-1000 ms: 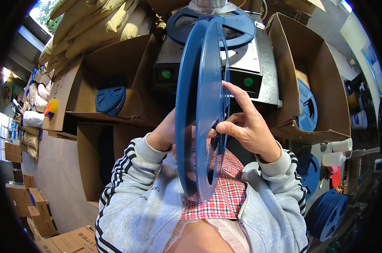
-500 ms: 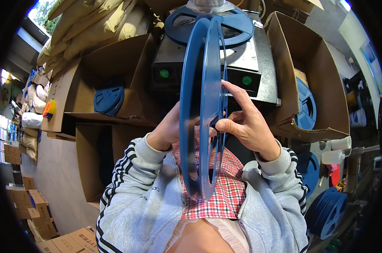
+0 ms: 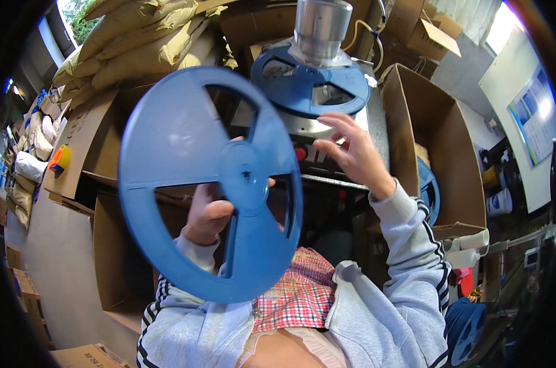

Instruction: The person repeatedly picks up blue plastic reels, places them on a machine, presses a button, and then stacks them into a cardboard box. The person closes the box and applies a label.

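A large blue plastic reel (image 3: pixel 247 251) is held up in front of me, its broad face with three cut-outs turned toward me. My left hand (image 3: pixel 207 214) grips it from behind near the hub, the thumb showing through a cut-out and fingertips beside the hub. Most of that hand's fingers are hidden by the reel. To the right, my right hand (image 3: pixel 351 150) is off the reel with nothing in it, fingers apart and slightly bent. Just beyond it, another blue reel (image 3: pixel 345 83) lies flat on the machine (image 3: pixel 376 132), under a shiny metal cylinder (image 3: pixel 321 30).
Open cardboard boxes flank the machine; the right box (image 3: pixel 456 153) has a blue reel (image 3: pixel 429 187) in it. An orange tape roll (image 3: pixel 60 159) sits on the left box's edge. Stacked sacks (image 3: pixel 149 43) rise at the far left. More blue reels (image 3: pixel 465 328) stand at the lower right.
The reel has turned from edge-on to face-on and moved left with my left hand. My right hand has come off it and moved slightly up. The view has shifted, showing the metal cylinder.
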### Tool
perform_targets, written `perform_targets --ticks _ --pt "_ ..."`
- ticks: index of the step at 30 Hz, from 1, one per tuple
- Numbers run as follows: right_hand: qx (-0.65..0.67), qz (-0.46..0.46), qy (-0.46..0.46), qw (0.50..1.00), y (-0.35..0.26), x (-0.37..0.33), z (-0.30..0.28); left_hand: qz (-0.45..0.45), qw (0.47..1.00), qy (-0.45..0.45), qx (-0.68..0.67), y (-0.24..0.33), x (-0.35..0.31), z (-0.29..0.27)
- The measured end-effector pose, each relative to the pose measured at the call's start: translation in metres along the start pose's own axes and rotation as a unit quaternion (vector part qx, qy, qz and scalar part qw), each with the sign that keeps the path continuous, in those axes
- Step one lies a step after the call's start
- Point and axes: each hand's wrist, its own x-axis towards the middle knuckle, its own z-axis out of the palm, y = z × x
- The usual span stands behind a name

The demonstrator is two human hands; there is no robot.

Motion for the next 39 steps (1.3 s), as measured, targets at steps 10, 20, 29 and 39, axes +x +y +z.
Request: perform_targets --ticks 10,20,29,39 --pt "-0.460 0.098 -0.164 0.867 0.155 0.164 -0.033 0.095 0.986 0.111 -0.075 0.045 -0.053 -0.045" --pt "-0.161 0.058 -0.034 0.985 0.142 0.119 -0.055 0.145 0.986 0.073 -0.049 0.062 -0.063 -0.065" --pt "-0.252 -0.057 0.047 0.965 -0.013 -0.162 -0.106 0.129 0.989 0.044 -0.055 0.038 -0.037 -0.057" --pt "-0.515 0.427 0.470 0.575 0.055 -0.542 -0.159 -0.064 0.988 0.119 0.073 -0.057 -0.040 -0.033"
